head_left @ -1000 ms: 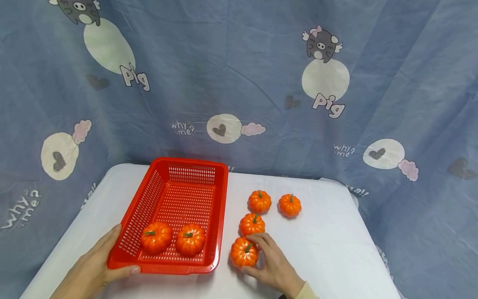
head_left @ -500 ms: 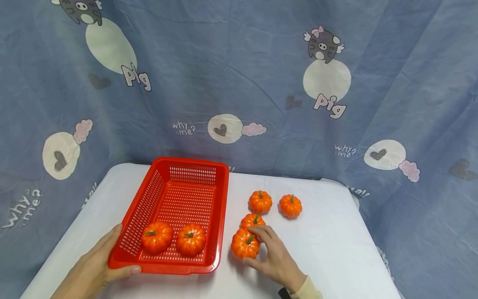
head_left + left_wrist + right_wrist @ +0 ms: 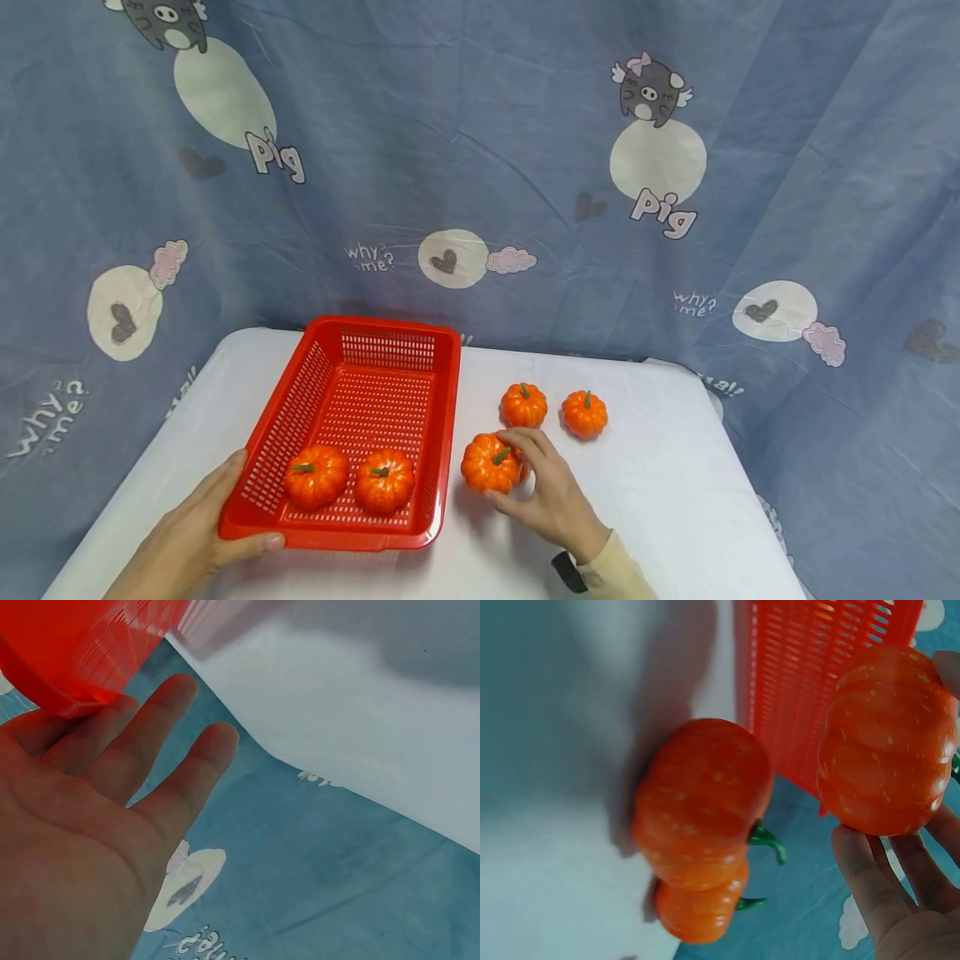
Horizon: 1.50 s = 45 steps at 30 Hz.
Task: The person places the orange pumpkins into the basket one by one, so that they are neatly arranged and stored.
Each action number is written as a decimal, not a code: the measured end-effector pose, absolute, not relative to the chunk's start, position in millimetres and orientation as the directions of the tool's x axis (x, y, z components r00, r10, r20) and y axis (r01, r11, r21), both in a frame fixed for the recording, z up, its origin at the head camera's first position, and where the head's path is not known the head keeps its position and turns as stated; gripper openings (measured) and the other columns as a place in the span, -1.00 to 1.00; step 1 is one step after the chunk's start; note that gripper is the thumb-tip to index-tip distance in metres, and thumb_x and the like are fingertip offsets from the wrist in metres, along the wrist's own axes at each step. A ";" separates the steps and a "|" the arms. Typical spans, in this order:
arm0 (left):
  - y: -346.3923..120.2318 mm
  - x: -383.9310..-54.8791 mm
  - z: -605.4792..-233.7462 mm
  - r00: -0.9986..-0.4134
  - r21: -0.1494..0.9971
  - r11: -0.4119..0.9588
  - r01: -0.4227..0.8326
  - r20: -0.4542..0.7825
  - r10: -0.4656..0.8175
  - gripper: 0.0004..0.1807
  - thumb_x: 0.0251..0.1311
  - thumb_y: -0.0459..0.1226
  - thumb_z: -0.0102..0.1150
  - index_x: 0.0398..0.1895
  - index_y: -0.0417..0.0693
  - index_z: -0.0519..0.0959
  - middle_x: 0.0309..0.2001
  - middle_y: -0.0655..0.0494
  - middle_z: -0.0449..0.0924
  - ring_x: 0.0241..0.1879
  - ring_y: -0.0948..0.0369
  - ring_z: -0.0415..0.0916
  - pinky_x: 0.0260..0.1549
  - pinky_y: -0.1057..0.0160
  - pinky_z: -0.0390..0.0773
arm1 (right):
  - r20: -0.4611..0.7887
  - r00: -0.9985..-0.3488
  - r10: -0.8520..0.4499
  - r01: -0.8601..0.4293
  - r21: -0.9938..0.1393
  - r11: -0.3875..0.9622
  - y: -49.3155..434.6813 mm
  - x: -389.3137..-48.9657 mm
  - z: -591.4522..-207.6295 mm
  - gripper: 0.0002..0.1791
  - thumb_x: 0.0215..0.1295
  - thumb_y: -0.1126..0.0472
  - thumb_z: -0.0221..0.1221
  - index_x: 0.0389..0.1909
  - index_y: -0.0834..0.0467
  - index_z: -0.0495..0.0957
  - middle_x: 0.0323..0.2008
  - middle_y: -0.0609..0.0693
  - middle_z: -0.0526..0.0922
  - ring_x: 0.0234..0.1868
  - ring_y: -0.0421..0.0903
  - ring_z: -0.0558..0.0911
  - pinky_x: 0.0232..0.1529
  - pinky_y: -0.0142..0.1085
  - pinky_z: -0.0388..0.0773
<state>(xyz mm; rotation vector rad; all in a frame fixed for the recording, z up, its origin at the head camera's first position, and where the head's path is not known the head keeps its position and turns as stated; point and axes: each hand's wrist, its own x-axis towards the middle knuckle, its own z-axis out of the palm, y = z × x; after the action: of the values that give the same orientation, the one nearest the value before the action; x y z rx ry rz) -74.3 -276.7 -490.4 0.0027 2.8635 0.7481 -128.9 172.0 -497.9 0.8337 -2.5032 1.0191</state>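
At the near left corner of a red plastic basket point(image 3: 334, 540), my left hand point(image 3: 180, 533) holds the rim, thumb along the front and fingers against the left side. In the left wrist view two fingers stretch out past the basket. My right hand point(image 3: 551, 496) pinches a small orange pumpkin point(image 3: 489, 465) with a green stem between thumb and fingertips. The right wrist view shows this pumpkin raised off the white table, with another pumpkin point(image 3: 705, 799) standing on the table below. In the head view the held one mostly covers that pumpkin. Two pumpkins point(image 3: 317, 477) lie in the basket's near end.
Farther back on the white table point(image 3: 660, 500) stand two more pumpkins, one behind the right hand point(image 3: 523, 406) and one to its right point(image 3: 584, 414). A blue curtain point(image 3: 465, 167) with pig prints hangs behind the table and down its sides.
My right hand has lifted the pumpkin and moved it away from me, so it now covers the pumpkin behind it. The left hand and basket have stayed in place.
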 end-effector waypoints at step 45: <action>-276.0 -75.8 -485.6 -0.981 0.495 0.867 -0.055 -0.189 0.046 0.54 -0.16 0.44 0.36 0.63 -0.14 -0.33 0.51 -0.42 -0.01 0.22 -0.34 0.25 0.04 -0.50 0.39 | 0.323 -0.824 -0.466 -0.549 -0.660 0.512 65.3 -212.3 -450.0 -0.19 0.11 -0.13 0.48 0.37 -0.02 0.42 0.21 -0.14 0.44 0.08 -0.19 0.54 0.12 -0.33 0.57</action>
<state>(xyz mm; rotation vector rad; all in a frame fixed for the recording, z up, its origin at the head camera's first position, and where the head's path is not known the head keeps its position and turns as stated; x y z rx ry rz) -75.8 -276.0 -485.6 -0.0067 2.8454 0.7623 -212.3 65.3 -450.0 0.8891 -2.6398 1.2105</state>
